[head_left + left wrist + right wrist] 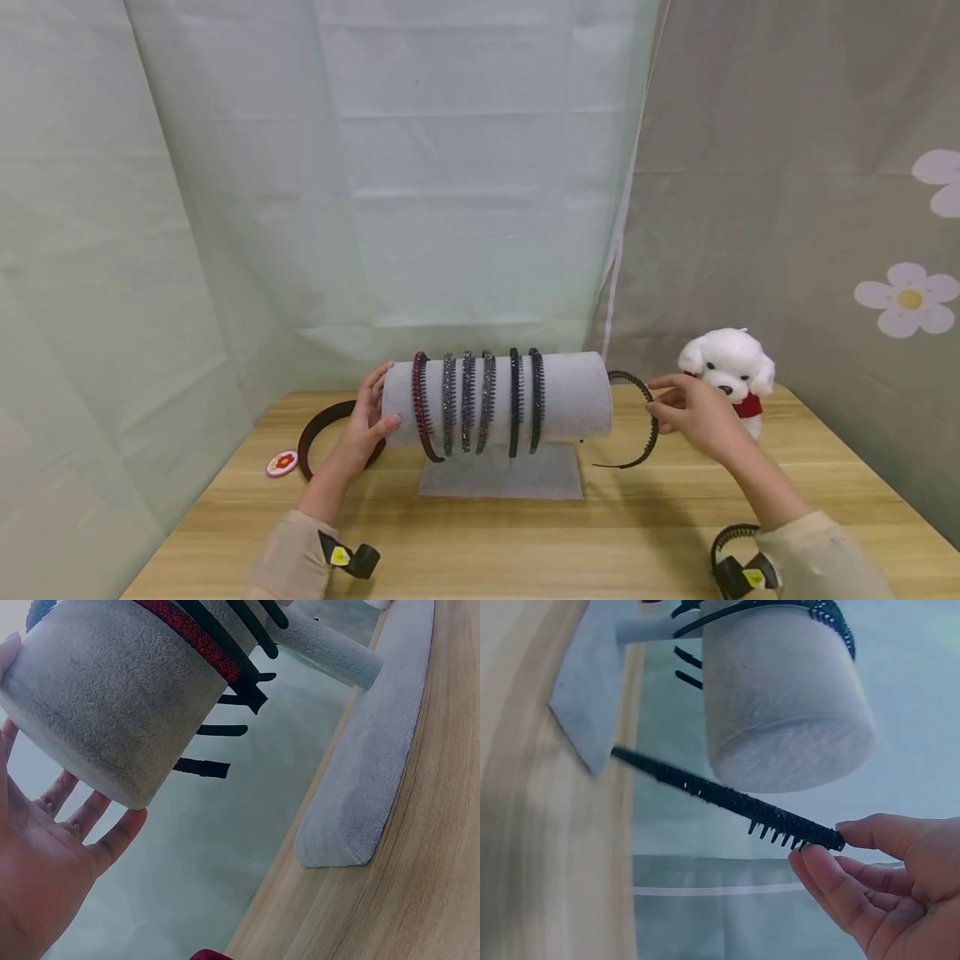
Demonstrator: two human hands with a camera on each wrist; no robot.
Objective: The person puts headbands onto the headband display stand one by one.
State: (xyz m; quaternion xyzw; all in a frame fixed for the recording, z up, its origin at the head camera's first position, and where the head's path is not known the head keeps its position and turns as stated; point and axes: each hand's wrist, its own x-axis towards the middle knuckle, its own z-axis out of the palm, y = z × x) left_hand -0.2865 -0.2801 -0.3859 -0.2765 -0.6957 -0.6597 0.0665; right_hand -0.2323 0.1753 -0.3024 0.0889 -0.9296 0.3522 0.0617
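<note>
A grey plush headband display stand stands on the table, with several toothed headbands around its roll. The leftmost of these is a red glittery headband; the others are dark or silvery. My left hand grips the roll's left end, thumb in front and fingers at the end and behind. Off the roll's right end, my right hand pinches a black toothed headband between thumb and fingertips. In the right wrist view, that headband hangs below the roll's bare end, apart from it.
A wide dark red headband lies left of the stand, partly behind my left forearm, beside a round flower badge. A white plush dog sits behind my right hand. Another black headband lies by my right sleeve. Curtains hang behind.
</note>
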